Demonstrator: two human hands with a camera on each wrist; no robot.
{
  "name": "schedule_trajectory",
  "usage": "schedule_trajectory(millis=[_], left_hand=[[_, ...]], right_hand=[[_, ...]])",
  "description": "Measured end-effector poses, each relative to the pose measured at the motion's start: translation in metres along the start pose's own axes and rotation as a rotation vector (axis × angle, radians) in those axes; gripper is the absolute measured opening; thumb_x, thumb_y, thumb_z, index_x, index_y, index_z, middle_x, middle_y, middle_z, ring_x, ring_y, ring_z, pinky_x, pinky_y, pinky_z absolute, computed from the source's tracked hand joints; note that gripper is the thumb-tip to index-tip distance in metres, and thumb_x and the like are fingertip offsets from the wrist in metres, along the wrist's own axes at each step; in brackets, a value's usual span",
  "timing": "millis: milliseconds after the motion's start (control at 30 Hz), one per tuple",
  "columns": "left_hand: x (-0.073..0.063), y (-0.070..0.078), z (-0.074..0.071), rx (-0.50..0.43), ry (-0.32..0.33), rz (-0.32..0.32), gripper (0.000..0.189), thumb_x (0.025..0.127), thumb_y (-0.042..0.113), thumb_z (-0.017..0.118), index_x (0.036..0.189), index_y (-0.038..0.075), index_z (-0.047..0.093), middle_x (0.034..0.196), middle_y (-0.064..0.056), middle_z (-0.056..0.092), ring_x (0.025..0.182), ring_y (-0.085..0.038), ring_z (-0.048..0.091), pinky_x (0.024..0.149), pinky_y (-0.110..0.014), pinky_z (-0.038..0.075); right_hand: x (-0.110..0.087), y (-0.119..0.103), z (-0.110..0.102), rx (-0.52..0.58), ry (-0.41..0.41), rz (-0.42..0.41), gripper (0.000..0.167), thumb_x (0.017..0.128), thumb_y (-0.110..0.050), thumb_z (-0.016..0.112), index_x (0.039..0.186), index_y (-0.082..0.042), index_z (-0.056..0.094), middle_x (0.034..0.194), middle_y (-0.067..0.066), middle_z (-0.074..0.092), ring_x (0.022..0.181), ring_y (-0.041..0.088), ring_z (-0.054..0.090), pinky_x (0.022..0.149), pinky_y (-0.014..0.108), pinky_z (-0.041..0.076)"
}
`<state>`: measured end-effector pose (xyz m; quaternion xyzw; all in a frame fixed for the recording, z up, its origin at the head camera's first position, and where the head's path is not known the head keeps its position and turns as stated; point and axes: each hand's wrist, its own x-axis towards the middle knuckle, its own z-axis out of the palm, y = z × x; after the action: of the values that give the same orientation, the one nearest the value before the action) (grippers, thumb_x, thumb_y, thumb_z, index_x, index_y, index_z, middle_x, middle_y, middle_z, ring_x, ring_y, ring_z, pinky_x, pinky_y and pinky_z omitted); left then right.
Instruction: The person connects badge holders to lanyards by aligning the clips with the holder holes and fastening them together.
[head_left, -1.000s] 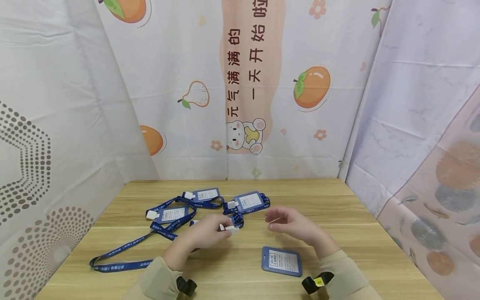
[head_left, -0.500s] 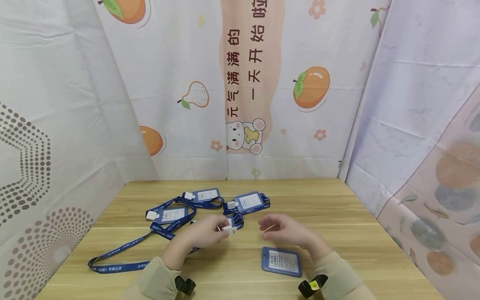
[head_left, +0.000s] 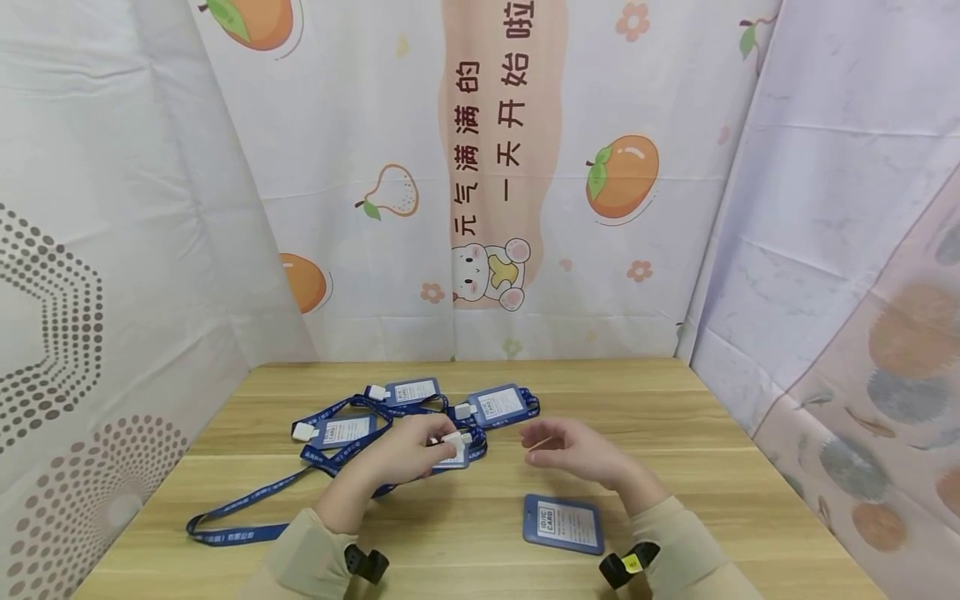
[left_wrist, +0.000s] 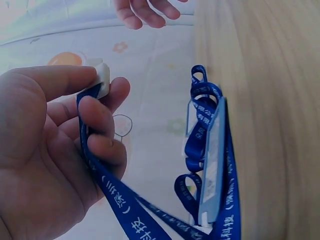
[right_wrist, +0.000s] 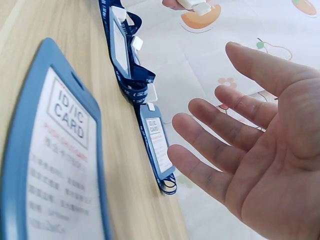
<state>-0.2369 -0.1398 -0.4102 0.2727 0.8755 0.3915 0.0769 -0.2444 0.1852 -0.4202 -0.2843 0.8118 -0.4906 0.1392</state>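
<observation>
My left hand (head_left: pixel 405 450) pinches the white plastic clip (left_wrist: pixel 103 80) of a blue lanyard (left_wrist: pixel 127 207) between thumb and fingers. Its printed strap runs down past the palm in the left wrist view. Below that hand lies a blue badge holder (head_left: pixel 452 461) with a lanyard, partly covered by the fingers. My right hand (head_left: pixel 573 450) hovers over the table, fingers relaxed and slightly bent, holding nothing. Nearer the front edge, a loose blue badge holder (head_left: pixel 564 523) with a white ID/IC card lies flat without a strap, its slot facing left.
At the back of the wooden table (head_left: pixel 637 400) lie a badge holder (head_left: pixel 501 405) with a bundled lanyard, another (head_left: pixel 412 390) to its left, and a third (head_left: pixel 345 430) farther left. A lanyard loop (head_left: pixel 225 533) stretches to the left edge. Printed curtains (head_left: pixel 360 275) enclose the table.
My left hand has shifted slightly left and tilted the white clip upward, so more of the badge holder below shows. The right hand has moved a little left.
</observation>
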Motion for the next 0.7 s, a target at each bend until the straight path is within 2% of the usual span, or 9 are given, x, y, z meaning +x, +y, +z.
schedule_trajectory(millis=[133,333,467,600,700], left_hand=[[0.001,0.004,-0.005,0.045,0.033,0.022,0.015,0.101,0.029,0.062,0.111,0.020,0.068,0.088,0.009,0.066,0.070,-0.012,0.060,0.061,-0.033,0.052],[0.003,0.012,-0.014,0.097,0.089,0.059,0.020,0.102,0.032,0.062,0.115,0.019,0.070,0.102,0.010,0.068,0.090,-0.011,0.063,0.080,-0.037,0.054],[0.005,0.018,-0.019,0.118,0.117,0.060,0.021,0.103,0.033,0.061,0.117,0.020,0.070,0.108,0.009,0.068,0.097,-0.011,0.063,0.087,-0.040,0.053],[0.007,0.025,-0.023,0.125,0.139,0.060,0.020,0.103,0.030,0.062,0.117,0.020,0.071,0.108,0.008,0.068,0.097,-0.011,0.062,0.087,-0.041,0.053],[0.008,0.030,-0.028,0.119,0.149,0.084,0.020,0.103,0.028,0.062,0.117,0.017,0.071,0.104,0.006,0.068,0.090,-0.012,0.062,0.081,-0.040,0.054]], right_hand=[[0.001,-0.001,-0.005,-0.012,0.005,-0.011,0.037,0.098,-0.023,0.071,0.130,-0.006,0.062,0.124,0.009,0.064,0.117,0.032,0.061,0.094,0.035,0.052],[0.002,-0.004,-0.013,-0.031,0.008,-0.013,0.036,0.098,-0.026,0.071,0.129,-0.010,0.063,0.123,0.007,0.064,0.117,0.030,0.061,0.094,0.034,0.052],[0.002,-0.009,-0.018,-0.049,0.020,-0.018,0.036,0.098,-0.026,0.071,0.130,-0.011,0.062,0.123,0.006,0.065,0.117,0.029,0.062,0.094,0.038,0.052],[0.001,-0.015,-0.024,-0.061,0.033,-0.020,0.037,0.098,-0.027,0.071,0.130,-0.011,0.063,0.123,0.006,0.065,0.117,0.030,0.062,0.095,0.040,0.053],[0.000,-0.019,-0.029,-0.065,0.042,-0.019,0.037,0.098,-0.028,0.071,0.130,-0.011,0.062,0.124,0.006,0.064,0.117,0.030,0.062,0.095,0.041,0.053]])
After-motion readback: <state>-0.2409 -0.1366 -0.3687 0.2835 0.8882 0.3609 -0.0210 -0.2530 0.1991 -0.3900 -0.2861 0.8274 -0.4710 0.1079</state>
